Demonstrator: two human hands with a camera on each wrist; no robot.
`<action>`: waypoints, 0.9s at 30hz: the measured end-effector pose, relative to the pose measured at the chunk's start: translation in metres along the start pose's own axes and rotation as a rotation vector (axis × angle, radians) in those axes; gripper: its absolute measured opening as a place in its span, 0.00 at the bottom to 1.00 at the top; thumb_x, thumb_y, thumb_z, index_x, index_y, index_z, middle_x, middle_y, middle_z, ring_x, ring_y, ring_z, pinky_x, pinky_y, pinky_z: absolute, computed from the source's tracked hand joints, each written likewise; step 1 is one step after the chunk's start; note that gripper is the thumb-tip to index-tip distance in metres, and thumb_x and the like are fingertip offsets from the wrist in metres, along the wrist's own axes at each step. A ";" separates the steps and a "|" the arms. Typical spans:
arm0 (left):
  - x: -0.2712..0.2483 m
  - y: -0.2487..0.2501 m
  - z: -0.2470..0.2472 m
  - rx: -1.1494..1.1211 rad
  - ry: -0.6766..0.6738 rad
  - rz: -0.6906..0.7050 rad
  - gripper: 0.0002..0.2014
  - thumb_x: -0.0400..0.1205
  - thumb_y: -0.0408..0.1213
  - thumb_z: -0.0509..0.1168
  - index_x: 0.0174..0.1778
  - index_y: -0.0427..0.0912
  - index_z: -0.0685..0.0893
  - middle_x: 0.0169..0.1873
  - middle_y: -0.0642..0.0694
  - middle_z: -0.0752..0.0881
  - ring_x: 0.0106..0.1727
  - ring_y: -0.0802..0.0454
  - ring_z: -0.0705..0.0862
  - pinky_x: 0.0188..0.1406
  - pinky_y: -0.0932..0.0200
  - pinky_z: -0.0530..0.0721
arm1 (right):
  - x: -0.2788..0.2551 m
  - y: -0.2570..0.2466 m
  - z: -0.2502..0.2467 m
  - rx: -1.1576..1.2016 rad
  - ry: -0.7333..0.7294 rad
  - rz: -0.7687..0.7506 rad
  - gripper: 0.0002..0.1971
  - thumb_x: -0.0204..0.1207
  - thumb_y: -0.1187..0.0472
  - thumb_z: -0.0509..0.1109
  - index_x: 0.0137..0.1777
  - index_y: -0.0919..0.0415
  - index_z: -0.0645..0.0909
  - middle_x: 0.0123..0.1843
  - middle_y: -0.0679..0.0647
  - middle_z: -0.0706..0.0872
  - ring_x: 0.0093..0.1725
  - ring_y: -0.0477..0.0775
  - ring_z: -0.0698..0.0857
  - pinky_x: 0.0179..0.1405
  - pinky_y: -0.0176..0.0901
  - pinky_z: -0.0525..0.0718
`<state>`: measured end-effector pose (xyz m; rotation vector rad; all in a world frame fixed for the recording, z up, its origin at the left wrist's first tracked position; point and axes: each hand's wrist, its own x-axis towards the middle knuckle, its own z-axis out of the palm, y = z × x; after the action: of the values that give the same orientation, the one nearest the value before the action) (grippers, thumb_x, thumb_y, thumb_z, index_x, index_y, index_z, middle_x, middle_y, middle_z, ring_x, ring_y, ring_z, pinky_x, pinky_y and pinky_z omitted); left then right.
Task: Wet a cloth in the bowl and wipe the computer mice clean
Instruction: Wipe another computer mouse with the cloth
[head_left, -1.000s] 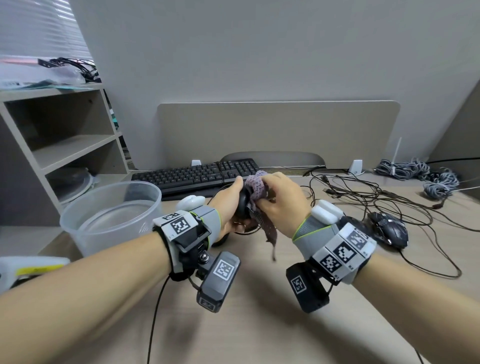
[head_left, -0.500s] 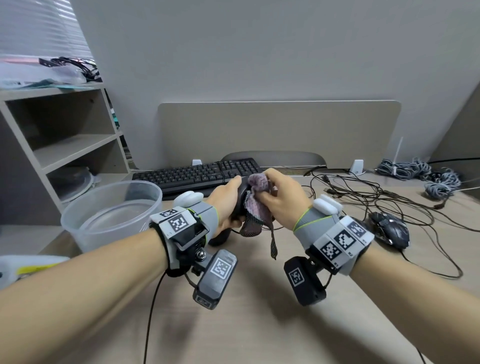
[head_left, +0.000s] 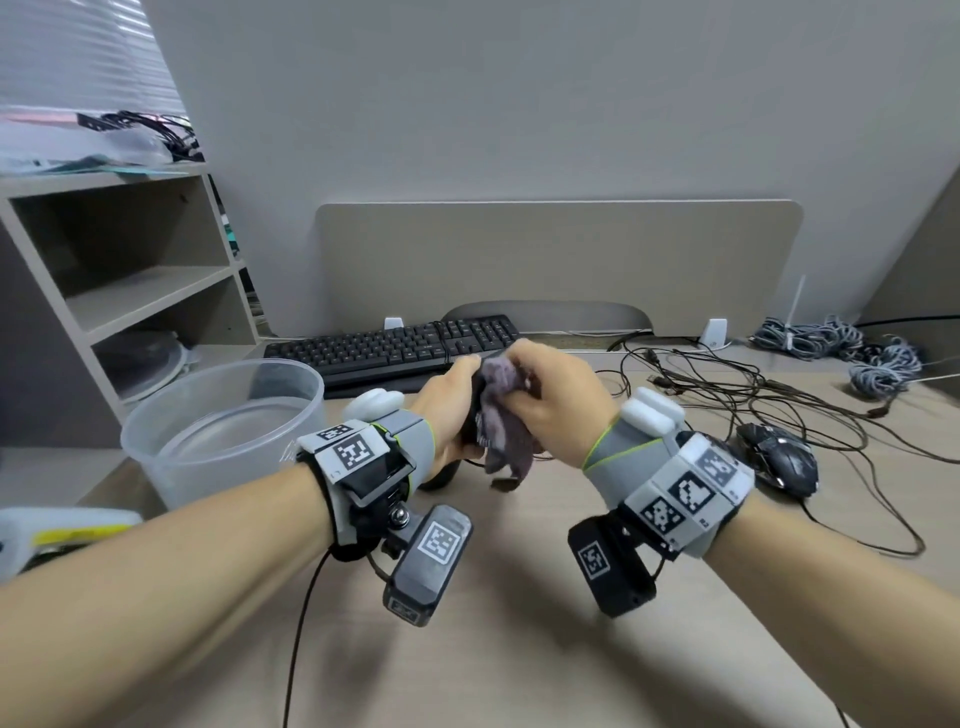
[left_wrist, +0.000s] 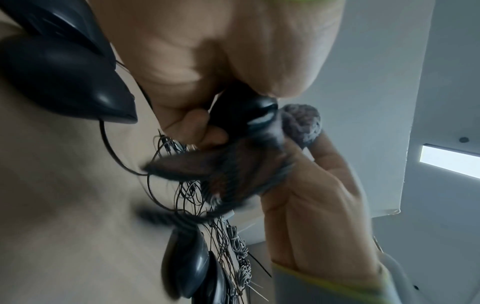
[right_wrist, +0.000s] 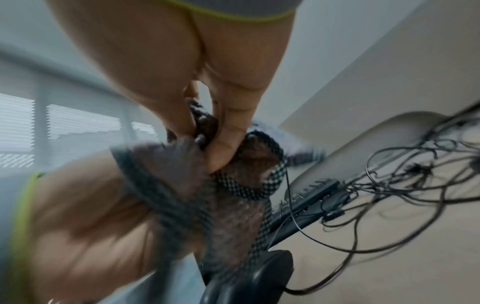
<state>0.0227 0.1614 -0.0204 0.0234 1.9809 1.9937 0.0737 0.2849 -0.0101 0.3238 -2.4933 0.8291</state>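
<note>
The left hand (head_left: 447, 410) curls its grip around a black mouse (left_wrist: 244, 115), held above the middle of the counter (head_left: 519, 649). The right hand (head_left: 561, 405) pinches the cloth (head_left: 501, 421) against the mouse's right side, cloth tail hanging below both grips.

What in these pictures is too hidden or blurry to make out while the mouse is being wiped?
- The held mouse: head view, mostly covered by the left hand and the cloth.
- Cloth weave: right wrist view, smeared by motion.
- Water level in the bowl: head view, unclear through the cloudy wall.
- Yellow-and-white object: head view, cut off by the left edge.
- Right hand: its fingertips are buried in cloth.
</note>
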 end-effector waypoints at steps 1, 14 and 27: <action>0.000 -0.001 -0.001 0.014 -0.013 -0.002 0.19 0.85 0.51 0.55 0.39 0.40 0.80 0.29 0.39 0.82 0.27 0.45 0.78 0.28 0.58 0.77 | 0.006 0.003 -0.003 0.018 0.048 0.035 0.06 0.71 0.64 0.69 0.45 0.64 0.77 0.40 0.59 0.84 0.41 0.59 0.78 0.40 0.48 0.70; -0.006 0.004 -0.004 0.060 -0.038 -0.011 0.20 0.84 0.53 0.53 0.44 0.39 0.79 0.31 0.36 0.82 0.19 0.48 0.73 0.15 0.67 0.64 | 0.009 0.024 -0.008 -0.028 0.073 0.181 0.05 0.71 0.65 0.68 0.41 0.61 0.73 0.38 0.55 0.78 0.38 0.57 0.73 0.32 0.42 0.58; -0.004 0.004 0.005 -0.052 0.032 0.018 0.18 0.85 0.50 0.56 0.38 0.40 0.78 0.29 0.39 0.79 0.25 0.46 0.76 0.25 0.62 0.70 | -0.005 0.005 0.003 -0.084 -0.042 -0.056 0.03 0.70 0.68 0.64 0.42 0.64 0.74 0.40 0.60 0.80 0.43 0.64 0.79 0.39 0.52 0.73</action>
<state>0.0273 0.1657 -0.0156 -0.0032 1.9543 2.0681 0.0749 0.2869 -0.0170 0.3838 -2.5373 0.6996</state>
